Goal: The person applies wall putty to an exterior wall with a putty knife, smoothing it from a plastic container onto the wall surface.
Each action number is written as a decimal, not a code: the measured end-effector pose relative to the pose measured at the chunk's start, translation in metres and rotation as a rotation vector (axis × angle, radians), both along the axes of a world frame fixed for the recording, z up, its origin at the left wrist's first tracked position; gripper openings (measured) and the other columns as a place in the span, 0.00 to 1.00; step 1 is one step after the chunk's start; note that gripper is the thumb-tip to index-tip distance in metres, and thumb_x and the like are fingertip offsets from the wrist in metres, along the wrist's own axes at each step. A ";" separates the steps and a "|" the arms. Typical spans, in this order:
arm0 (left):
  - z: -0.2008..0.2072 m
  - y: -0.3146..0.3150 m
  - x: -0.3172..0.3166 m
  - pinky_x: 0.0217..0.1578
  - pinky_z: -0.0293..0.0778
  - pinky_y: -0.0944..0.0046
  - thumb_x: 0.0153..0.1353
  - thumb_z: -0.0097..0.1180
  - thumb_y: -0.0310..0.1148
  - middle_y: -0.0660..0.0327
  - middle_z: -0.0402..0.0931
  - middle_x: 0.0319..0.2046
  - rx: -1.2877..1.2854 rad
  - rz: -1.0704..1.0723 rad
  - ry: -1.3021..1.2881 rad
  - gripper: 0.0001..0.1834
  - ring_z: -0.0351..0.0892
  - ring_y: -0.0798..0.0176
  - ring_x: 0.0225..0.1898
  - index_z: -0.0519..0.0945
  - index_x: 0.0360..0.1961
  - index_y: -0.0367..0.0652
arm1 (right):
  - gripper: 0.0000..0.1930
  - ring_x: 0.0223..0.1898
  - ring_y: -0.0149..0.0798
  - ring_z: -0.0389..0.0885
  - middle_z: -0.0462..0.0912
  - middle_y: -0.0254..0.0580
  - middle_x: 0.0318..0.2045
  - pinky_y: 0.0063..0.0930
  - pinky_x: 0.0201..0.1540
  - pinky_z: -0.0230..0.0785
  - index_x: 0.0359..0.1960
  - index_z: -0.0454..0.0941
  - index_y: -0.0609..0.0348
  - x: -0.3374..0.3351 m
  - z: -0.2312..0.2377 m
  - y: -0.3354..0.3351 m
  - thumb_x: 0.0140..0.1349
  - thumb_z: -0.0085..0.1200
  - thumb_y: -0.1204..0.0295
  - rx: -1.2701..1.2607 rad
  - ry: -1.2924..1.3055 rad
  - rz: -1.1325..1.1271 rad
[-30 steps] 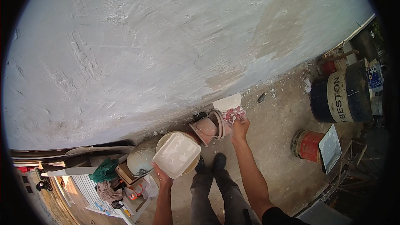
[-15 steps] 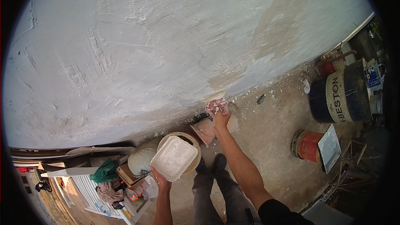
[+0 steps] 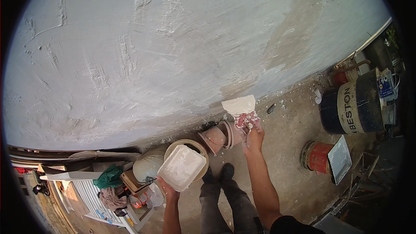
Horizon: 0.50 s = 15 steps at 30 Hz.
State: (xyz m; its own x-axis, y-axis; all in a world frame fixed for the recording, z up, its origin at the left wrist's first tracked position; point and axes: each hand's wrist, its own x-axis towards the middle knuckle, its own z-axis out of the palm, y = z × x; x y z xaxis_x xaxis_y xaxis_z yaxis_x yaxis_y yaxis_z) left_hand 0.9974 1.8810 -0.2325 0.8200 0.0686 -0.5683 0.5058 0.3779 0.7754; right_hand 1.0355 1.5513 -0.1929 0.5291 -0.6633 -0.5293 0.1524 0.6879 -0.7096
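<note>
My left hand (image 3: 168,189) grips the lower left edge of a white rectangular tray (image 3: 183,169) smeared with white putty. In my right hand (image 3: 255,135) is a putty knife (image 3: 241,105); its red handle is caked with putty, and its wide blade is covered in a white layer. The blade points up toward the wall (image 3: 173,56), which is grey-white with rough trowel marks and some beige damp-looking patches. From here the blade appears apart from the wall, just in front of its foot. My fingers partly hide the handle.
Below the tray is a round beige bucket (image 3: 203,147). Pinkish pots (image 3: 214,139) stand by the wall's foot. A dark drum (image 3: 353,104) and a red bucket (image 3: 320,155) with a flat white tray (image 3: 340,160) are at right. A white slatted bench (image 3: 89,197) holds cloths at lower left.
My right hand has drawn the putty knife back from the wall and to the right, so its putty-covered blade now shows. My left hand and the tray stay nearly in place.
</note>
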 end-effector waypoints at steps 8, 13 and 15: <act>-0.005 -0.003 -0.009 0.59 0.61 0.54 0.63 0.28 0.64 0.56 0.60 0.61 -0.014 -0.053 -0.014 0.39 0.64 0.54 0.60 0.56 0.64 0.45 | 0.18 0.36 0.37 0.80 0.78 0.41 0.41 0.33 0.37 0.80 0.49 0.71 0.60 -0.001 -0.148 0.000 0.60 0.36 0.85 -0.008 0.166 0.086; -0.003 0.000 -0.020 0.58 0.62 0.55 0.63 0.27 0.65 0.56 0.61 0.60 -0.037 -0.014 -0.007 0.41 0.64 0.55 0.58 0.57 0.63 0.42 | 0.20 0.38 0.39 0.78 0.74 0.45 0.43 0.42 0.40 0.80 0.52 0.66 0.65 0.059 -0.166 0.029 0.58 0.36 0.88 0.031 0.017 0.067; 0.009 0.003 -0.024 0.58 0.62 0.55 0.63 0.26 0.66 0.56 0.61 0.60 -0.032 -0.008 -0.008 0.41 0.64 0.55 0.58 0.57 0.63 0.42 | 0.19 0.38 0.39 0.77 0.73 0.46 0.43 0.43 0.41 0.80 0.51 0.66 0.66 0.083 -0.129 0.044 0.58 0.35 0.88 0.065 0.023 0.048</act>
